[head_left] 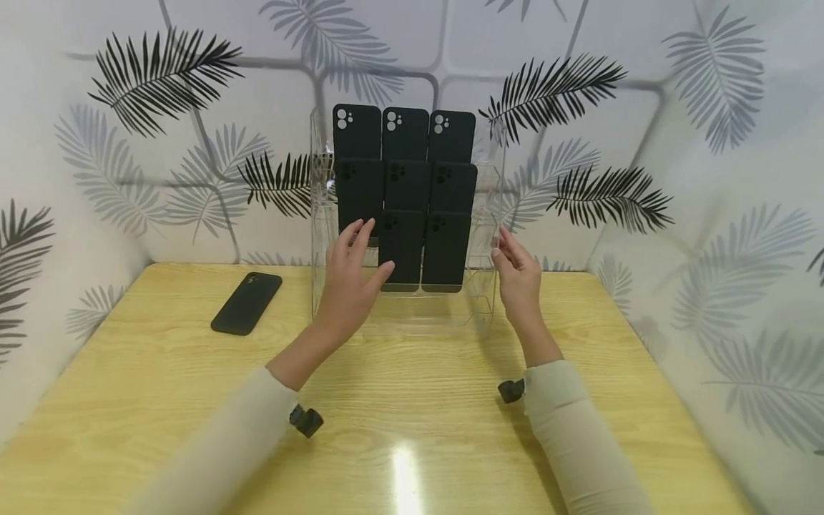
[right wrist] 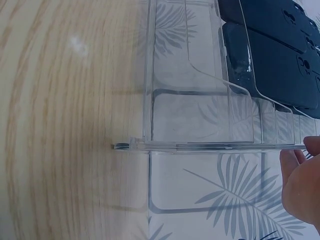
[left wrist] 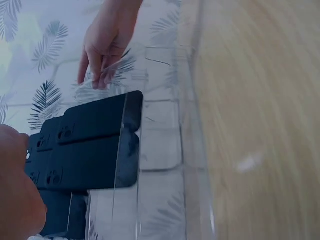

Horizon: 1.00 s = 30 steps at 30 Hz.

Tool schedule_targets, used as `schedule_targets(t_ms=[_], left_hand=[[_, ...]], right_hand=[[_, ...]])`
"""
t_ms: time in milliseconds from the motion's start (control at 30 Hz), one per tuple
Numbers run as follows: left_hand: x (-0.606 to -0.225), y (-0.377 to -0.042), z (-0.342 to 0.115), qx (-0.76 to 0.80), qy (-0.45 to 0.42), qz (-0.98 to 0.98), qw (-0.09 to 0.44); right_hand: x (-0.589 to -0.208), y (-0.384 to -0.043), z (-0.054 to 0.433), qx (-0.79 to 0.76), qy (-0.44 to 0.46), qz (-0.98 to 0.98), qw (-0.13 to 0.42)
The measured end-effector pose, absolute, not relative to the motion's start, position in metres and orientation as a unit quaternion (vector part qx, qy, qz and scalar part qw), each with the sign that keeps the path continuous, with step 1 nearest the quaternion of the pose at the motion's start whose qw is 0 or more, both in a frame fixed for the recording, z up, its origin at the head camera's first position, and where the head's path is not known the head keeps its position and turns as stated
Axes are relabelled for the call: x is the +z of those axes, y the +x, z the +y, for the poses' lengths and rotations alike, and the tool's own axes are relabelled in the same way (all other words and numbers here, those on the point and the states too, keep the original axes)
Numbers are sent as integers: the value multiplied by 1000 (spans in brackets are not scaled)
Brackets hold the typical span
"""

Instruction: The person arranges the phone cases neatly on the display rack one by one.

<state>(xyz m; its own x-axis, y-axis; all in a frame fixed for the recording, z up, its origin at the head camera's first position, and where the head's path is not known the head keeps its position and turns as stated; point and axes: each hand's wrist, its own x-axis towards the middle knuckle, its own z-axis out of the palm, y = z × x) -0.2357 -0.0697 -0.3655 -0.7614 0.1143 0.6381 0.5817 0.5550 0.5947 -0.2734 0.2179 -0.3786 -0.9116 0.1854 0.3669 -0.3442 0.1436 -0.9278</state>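
A clear plastic display stand (head_left: 425, 309) holds several black phone cases in three stepped rows. The back and middle rows have three each; two, a left one (head_left: 400, 250) and a right one (head_left: 447, 252), stand in the front row. My left hand (head_left: 347, 293) is in front of the lower left, its fingertips at the bottom of the left middle-row case (head_left: 357, 197) and its thumb overlapping the left front case. With thumb and fingers, my right hand (head_left: 520, 279) pinches the stand's right side panel (right wrist: 200, 146), also visible in the right wrist view.
Another black phone case (head_left: 247, 304) lies flat on the wooden table (head_left: 412, 386), left of the stand. Behind the stand rises a leaf-patterned wall (head_left: 257, 107), and a similar wall (head_left: 727, 286) borders the table on the right.
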Motion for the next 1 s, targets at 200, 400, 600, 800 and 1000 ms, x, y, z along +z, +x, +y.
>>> schedule_targets(t_ms=[200, 400, 600, 800, 1000], left_hand=[[-377, -218, -117, -375, -208, -855, 292], [-399, -214, -168, -324, -192, -871, 314], [-419, -223, -219, -298, -155, -917, 215], [-428, -241, -256, -252, -151, -951, 95], [-435, -262, -277, -219, -160, -962, 35]], right_hand=[[-388, -283, 221, 657, 62, -720, 216], [-387, -281, 221, 652, 64, -723, 220], [-387, -281, 220, 655, 61, -722, 216], [-388, -282, 220, 650, 58, -726, 218], [-389, -282, 221, 647, 57, -728, 221]])
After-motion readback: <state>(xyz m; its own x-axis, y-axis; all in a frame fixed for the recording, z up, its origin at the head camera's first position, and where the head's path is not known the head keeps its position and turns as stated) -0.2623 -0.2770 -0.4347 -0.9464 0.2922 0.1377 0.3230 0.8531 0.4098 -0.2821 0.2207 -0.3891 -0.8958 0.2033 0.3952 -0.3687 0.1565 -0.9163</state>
